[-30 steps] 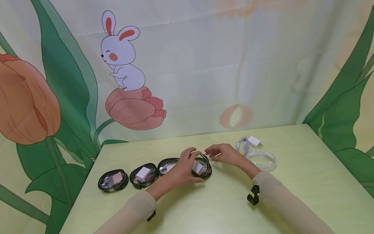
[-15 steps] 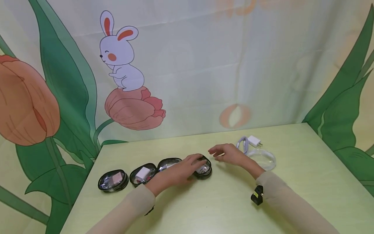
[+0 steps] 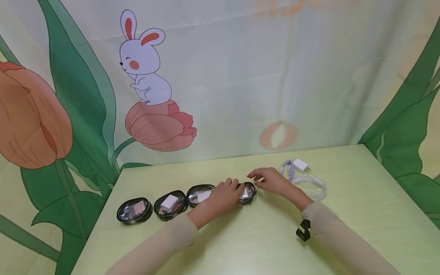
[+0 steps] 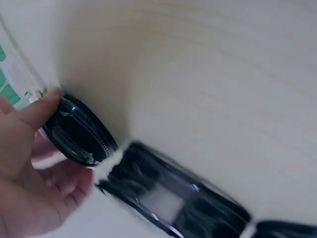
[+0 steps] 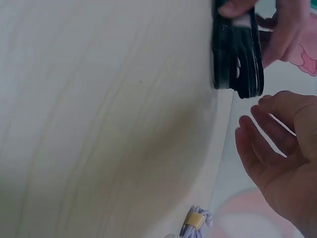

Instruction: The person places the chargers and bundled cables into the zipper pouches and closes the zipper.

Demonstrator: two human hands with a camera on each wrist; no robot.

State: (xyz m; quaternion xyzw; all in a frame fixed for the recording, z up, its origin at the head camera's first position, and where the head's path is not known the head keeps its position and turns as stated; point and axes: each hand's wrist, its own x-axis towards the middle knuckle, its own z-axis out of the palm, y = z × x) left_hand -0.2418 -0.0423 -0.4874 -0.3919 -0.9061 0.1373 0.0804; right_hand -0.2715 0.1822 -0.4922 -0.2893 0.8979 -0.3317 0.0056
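Observation:
My left hand [image 3: 225,196] grips a small oval clear pouch with black trim [image 3: 249,193], the rightmost of a row. In the left wrist view the thumb lies along the near side of this pouch [image 4: 81,131] and the fingers reach round its other side. A white block shows through its clear top. Just right of it, my right hand [image 3: 270,180] hovers with loosely bent fingers and holds nothing. From the right wrist, the fingertips [image 5: 243,121] appear a short way off the end of the pouch [image 5: 237,64].
To the left stand more such pouches, one with a pink block [image 3: 138,208], one with a white block [image 3: 169,202] and one partly behind the left hand [image 3: 203,195]. Back right lie a lilac cable [image 3: 288,170], a white plug adapter [image 3: 301,165] and a clear coiled band [image 3: 314,187].
The pouch's raised lid has come down under my left hand. That hand then took hold of the pouch and shifted it a little to the right. My right hand has barely moved.

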